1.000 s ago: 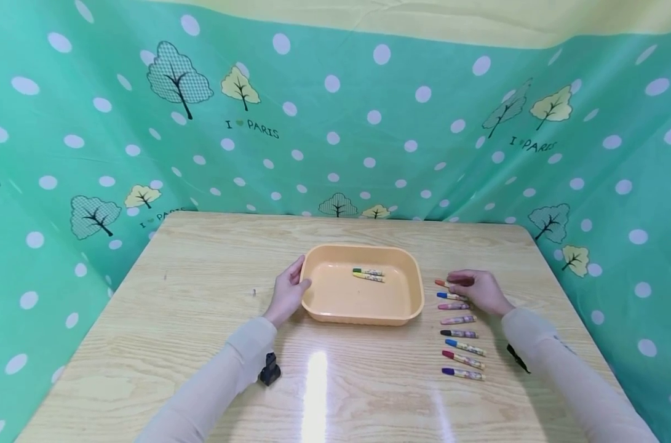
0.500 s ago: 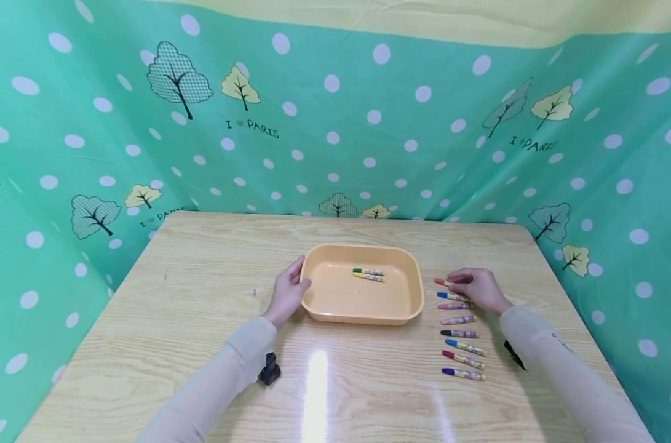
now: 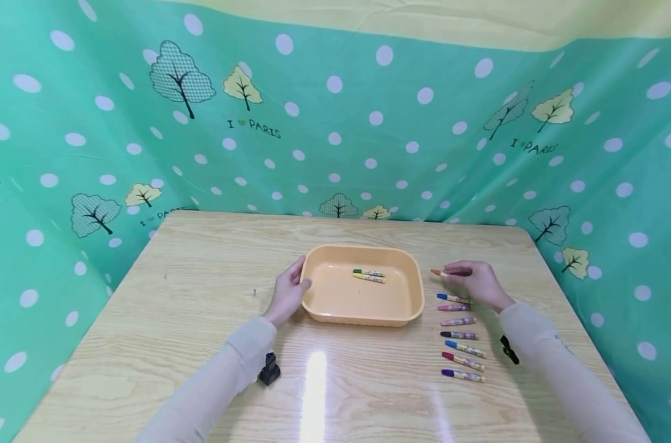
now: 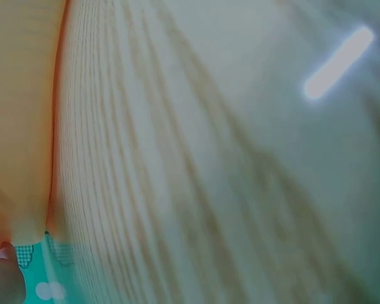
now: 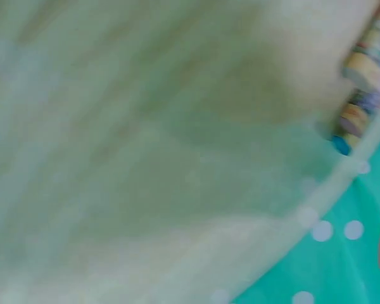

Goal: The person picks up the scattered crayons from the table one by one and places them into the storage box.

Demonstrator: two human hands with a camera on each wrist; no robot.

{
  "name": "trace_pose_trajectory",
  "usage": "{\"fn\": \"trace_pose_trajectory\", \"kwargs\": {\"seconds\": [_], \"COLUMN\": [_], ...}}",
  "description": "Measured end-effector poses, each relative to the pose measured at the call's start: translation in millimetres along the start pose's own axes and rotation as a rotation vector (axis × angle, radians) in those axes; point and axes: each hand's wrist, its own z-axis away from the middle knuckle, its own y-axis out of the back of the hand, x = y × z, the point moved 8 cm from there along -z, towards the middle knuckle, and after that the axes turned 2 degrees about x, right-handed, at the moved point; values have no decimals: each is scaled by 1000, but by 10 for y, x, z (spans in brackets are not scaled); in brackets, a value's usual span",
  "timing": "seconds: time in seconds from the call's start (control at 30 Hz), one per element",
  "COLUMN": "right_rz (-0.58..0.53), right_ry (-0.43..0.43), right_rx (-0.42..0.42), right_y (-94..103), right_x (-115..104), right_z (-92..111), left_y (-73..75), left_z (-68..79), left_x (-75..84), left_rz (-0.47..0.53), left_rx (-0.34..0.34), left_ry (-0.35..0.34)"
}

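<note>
My left hand (image 3: pixel 287 293) grips the left rim of a shallow peach plastic basin (image 3: pixel 363 314), thumb over the inside and fingers behind the wall. A green-tipped crayon (image 3: pixel 370 272) and a yellow-tipped crayon (image 3: pixel 370 279) lie side by side within it. My right hand (image 3: pixel 477 283) pinches an orange-tipped crayon (image 3: pixel 437 272) just right of the basin; fingers cover its rear part. Below that hand several wrapped crayons run in a column, from a blue crayon (image 3: pixel 452 298) nearest it to a purple crayon (image 3: pixel 462 375). In the left wrist view the basin's wall (image 4: pixel 19 126) stands beside my thumb.
The wooden table (image 3: pixel 202 258) carries everything, with a green dotted cloth (image 3: pixel 335 111) hanging behind and at both sides. A black clip-like device (image 3: pixel 270 370) sits at my left wrist. A tiny dark speck (image 3: pixel 254 291) lies left of the basin.
My right hand has taken the orange crayon out of the column, shifting it slightly up and left toward the basin. The left hand and basin stay in place.
</note>
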Motion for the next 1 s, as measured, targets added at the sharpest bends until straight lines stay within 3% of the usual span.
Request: {"fn": "trace_pose_trajectory", "kwargs": {"seconds": [0.13, 0.43, 0.67, 1.0], "right_rz": [-13, -65, -149, -186], "right_ry": [14, 27, 75, 107], "right_rx": [44, 54, 30, -20], "right_y": [72, 85, -98, -454], "right_x": [-158, -531, -854, -1098], "right_z": [2, -12, -49, -147], "left_y": [-2, 10, 7, -1], "left_z": [-2, 2, 17, -1], "left_x": [2, 19, 24, 2], "left_rz": [5, 6, 8, 3], "left_rx": [-12, -15, -4, 3], "left_ry": [-1, -6, -7, -6]}}
